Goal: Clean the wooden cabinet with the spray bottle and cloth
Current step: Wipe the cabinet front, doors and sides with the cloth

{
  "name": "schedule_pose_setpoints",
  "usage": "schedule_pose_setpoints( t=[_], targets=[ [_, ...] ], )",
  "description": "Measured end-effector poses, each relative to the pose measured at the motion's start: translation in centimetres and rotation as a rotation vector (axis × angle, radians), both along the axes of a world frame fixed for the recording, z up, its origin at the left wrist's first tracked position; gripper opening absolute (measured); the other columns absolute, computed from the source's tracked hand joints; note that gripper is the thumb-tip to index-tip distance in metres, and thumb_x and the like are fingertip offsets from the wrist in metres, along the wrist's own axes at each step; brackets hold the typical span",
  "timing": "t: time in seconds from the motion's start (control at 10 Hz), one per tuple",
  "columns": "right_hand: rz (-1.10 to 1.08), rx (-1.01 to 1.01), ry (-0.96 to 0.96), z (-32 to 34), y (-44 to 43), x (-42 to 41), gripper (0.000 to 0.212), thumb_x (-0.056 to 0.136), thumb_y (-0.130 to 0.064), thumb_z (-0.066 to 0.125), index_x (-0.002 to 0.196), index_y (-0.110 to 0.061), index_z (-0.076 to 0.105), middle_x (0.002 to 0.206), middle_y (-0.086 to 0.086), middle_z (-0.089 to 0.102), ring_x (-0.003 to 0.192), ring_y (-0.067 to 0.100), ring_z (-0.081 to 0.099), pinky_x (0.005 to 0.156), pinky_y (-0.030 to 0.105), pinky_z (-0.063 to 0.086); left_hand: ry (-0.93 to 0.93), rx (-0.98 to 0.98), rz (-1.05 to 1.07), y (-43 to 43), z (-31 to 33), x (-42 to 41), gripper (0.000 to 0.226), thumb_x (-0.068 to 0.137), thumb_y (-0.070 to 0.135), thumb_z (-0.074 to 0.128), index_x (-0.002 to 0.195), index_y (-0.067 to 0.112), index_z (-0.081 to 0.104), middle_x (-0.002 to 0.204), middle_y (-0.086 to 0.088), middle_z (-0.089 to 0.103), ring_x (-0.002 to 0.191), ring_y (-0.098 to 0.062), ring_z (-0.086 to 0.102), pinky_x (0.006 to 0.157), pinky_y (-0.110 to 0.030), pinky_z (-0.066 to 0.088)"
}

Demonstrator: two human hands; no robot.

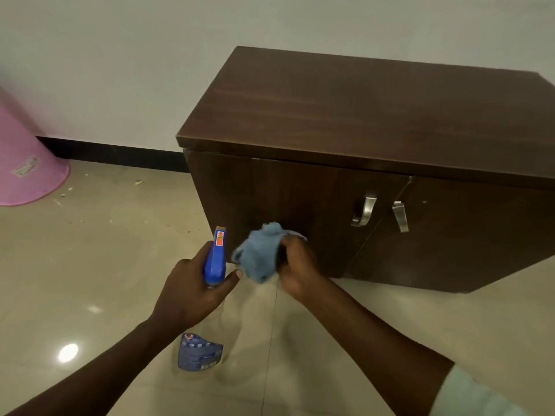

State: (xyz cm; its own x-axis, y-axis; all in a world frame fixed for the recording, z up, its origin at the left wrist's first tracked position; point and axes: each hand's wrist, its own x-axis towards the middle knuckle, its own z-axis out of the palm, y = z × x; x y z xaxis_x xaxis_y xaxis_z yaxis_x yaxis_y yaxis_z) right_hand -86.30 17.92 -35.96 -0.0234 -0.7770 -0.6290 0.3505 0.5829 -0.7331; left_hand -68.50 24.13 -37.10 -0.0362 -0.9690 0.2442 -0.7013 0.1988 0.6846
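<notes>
Risk imo: left hand [192, 292] grips the spray bottle [215, 259] just beside the blue cloth [258, 253] bunched in the right hand [297, 271], low by the wooden cabinet [330, 115] door, so a stray squirt could soak the cloth, not wood

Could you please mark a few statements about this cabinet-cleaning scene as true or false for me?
1. The left hand grips the spray bottle. True.
2. The cloth lies on top of the cabinet. False: the right hand holds it, bunched, in front of the cabinet's front.
3. The cabinet's front bears two metal handles. True.
4. The tub by the wall is green. False: it is pink.
</notes>
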Motion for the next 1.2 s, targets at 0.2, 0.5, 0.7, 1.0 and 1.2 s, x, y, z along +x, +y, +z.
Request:
schedule_pose_setpoints(
  t=[0.2,0.5,0.7,1.0,1.2],
  targets=[
    [-0.02,-0.29,-0.127,6.9,0.8,1.7,0.016,0.098,-0.017,0.048,0.103,-0.02,0.063,0.108,0.008,0.068,0.099,0.02,0.065,0.091,0.037,0.053,0.071,-0.079,0.036,0.0,3.4,-0.8,0.035,0.071,0.061,0.056,0.099,0.042,0.045,0.066,0.006,0.062,0.06,-0.015,0.059,0.053,-0.013,0.044],
    [-0.356,0.211,-0.092,8.8,1.9,-9.9,0.029,0.101,-0.016,0.037,0.11,-0.003,0.061,0.107,0.008,0.061,0.097,0.02,0.059,0.088,0.026,0.045,0.031,0.059,-0.047,1.3,6.5,-6.8,0.039,0.076,0.062,0.058,0.091,0.026,0.05,0.049,0.006,0.054,0.046,-0.014,0.055,0.046,-0.019,0.046],
    [-0.403,0.134,-0.24,9.3,1.2,-12.8,0.049,0.101,-0.01,0.022,0.074,-0.009,0.062,0.068,0.006,0.062,0.058,0.012,0.064,0.05,0.013,0.051,0.072,0.193,-0.094,4.7,10.1,-10.2,0.033,0.078,0.045,0.07,0.091,0.025,0.048,0.051,0.005,0.051,0.057,-0.015,0.057,0.05,-0.013,0.043],
    [-0.289,0.027,-0.152,12.4,1.9,-11.1,0.04,0.101,-0.006,0.024,0.067,-0.01,0.044,0.062,0.004,0.052,0.058,0.013,0.054,0.06,0.02,0.047,0.057,0.228,-0.115,6.4,13.7,-10.3,0.036,0.076,0.051,0.063,0.095,0.026,0.046,0.051,0.008,0.049,0.062,-0.014,0.058,0.051,-0.013,0.045],
    [-0.327,-0.544,0.149,21.3,1.7,-16.5,0.028,0.083,-0.018,0.061,0.088,0.009,0.056,0.091,0.025,0.061,0.08,0.04,0.058,0.077,0.048,0.048,0.048,0.272,-0.047,5.2,17.2,-9.1,0.036,0.077,0.048,0.067,0.092,0.022,0.047,0.055,0.01,0.049,0.044,-0.014,0.05,0.051,-0.012,0.041]
  ],
)
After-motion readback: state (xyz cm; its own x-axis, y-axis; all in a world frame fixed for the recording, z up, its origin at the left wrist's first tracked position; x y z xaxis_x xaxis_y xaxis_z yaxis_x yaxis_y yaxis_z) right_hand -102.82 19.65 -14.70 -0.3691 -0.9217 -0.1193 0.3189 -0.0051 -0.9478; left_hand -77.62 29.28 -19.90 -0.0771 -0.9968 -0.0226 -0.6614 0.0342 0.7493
